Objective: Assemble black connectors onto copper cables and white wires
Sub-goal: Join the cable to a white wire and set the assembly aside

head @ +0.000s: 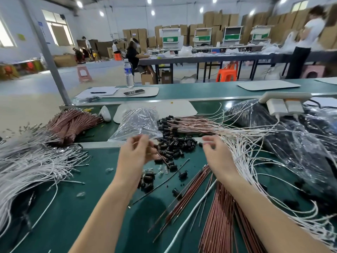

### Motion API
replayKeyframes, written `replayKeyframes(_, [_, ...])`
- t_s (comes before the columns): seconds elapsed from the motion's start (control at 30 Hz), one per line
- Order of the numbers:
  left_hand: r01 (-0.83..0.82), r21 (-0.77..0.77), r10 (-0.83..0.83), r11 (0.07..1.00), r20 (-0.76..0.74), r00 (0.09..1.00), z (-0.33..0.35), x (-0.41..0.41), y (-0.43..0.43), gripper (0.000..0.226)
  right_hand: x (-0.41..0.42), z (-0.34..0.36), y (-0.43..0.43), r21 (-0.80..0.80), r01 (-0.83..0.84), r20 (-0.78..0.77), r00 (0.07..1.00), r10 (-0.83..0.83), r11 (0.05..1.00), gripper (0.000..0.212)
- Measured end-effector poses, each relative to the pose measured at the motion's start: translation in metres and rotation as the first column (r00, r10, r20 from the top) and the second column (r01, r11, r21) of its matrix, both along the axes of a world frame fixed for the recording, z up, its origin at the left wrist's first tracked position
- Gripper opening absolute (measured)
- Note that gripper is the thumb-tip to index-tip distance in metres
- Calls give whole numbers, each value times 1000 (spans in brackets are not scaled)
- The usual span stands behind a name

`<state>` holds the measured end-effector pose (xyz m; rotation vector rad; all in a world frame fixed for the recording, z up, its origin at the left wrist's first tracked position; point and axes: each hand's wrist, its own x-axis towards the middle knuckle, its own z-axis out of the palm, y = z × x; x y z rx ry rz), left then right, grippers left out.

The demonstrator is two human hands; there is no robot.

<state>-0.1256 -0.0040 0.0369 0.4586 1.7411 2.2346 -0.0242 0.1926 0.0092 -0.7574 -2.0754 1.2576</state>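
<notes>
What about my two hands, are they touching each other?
Apart. The head view shows a plain gap between the left hand and the right hand, with black connectors visible in it.

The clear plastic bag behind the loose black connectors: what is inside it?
Inside the clear plastic bag many small dark pieces show through; glare and wrinkles hide their exact shape.
</notes>
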Motion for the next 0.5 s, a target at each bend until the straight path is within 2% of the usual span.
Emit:
replayKeyframes(0.07, [-73, 245, 40, 967, 140, 989, -9, -7, -6, 14, -12, -6, -4, 184, -114, 168, 982, 83, 976, 22])
replayKeyframes(0.17, [-130, 363, 55, 923, 210, 976, -31, -7, -7, 13, -33, -10, -4, 361, -215, 380, 923, 68, 908, 25])
replayKeyframes(0.23, [-163, 382, 81, 910, 223, 971, -42, -4, -6, 9, -45, -12, -4, 415, -270, 460, 886, 55, 869, 30])
replayKeyframes(0.33, [-190, 328, 145, 925, 156, 977, -48, -3, -5, 10, -56, -16, -4, 460, -328, 512, 857, 55, 825, 33])
replayKeyframes(0.4, [-187, 298, 160, 936, 114, 981, -48, -1, -4, 18, -60, -17, -5, 452, -340, 522, 850, 65, 825, 36])
replayKeyframes(0.5, [-186, 262, 166, 947, 95, 982, -47, 4, -2, 16, -56, -13, -7, 416, -361, 533, 840, 98, 834, 48])
